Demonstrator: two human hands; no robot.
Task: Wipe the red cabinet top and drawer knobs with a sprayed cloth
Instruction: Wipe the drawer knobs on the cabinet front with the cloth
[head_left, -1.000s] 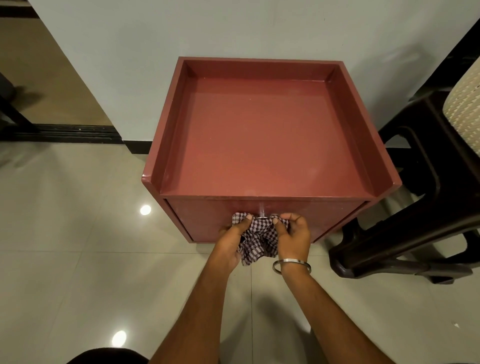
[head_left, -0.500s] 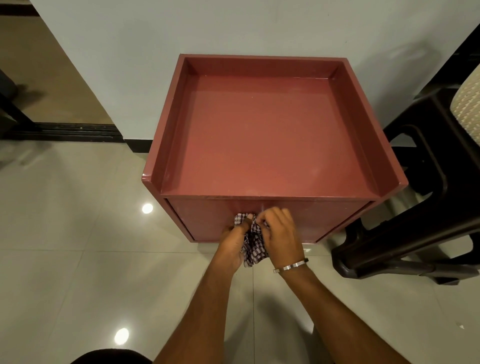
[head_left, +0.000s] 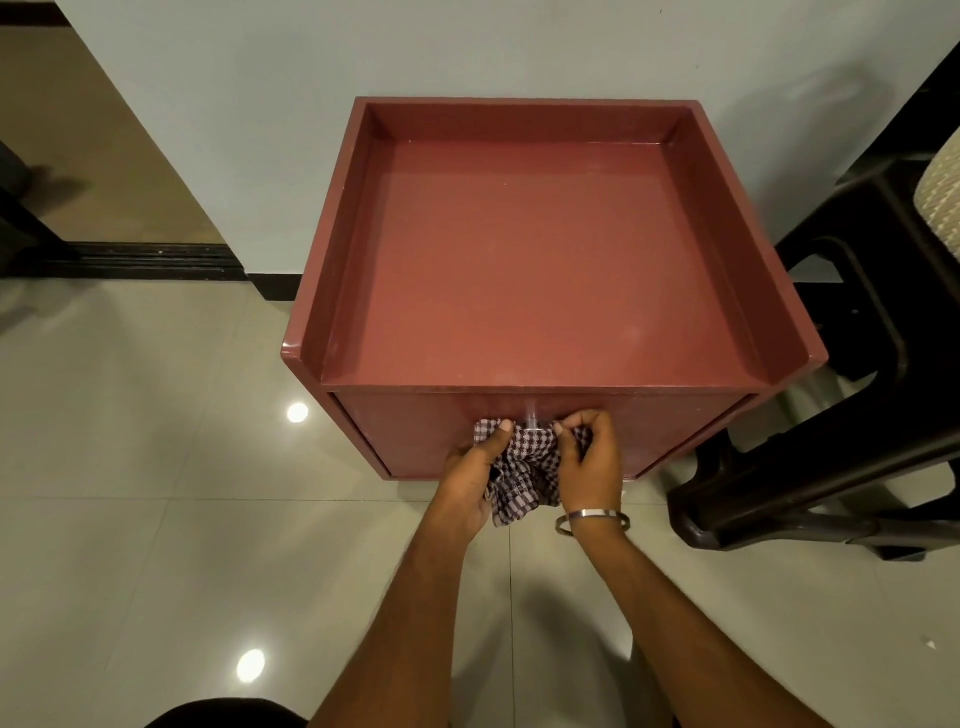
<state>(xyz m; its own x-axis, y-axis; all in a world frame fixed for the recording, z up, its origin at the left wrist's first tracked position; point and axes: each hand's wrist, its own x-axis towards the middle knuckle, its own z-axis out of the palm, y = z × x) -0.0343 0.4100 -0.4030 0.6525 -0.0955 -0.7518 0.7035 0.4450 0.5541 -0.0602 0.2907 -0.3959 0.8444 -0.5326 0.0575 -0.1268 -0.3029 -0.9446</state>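
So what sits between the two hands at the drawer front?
In the head view, the checked cloth bunches between the left hand and right hand, with the clear knob just above it.

Checked cloth (head_left: 524, 467) bunched under the clear drawer knob (head_left: 532, 415) on the red cabinet (head_left: 540, 260) front.

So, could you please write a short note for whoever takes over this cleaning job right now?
Left hand: grips the cloth at its left side.
Right hand: pinches the cloth at its right side; a bangle is on that wrist.
Cloth: held bunched against the drawer front, just below the clear knob, which shows between the thumbs.
Cabinet: against the wall, with nothing on its top; whether the top has been wiped cannot be told.
Left: finish this knob, then any others lower down, which are out of view. No spray bottle is in view.
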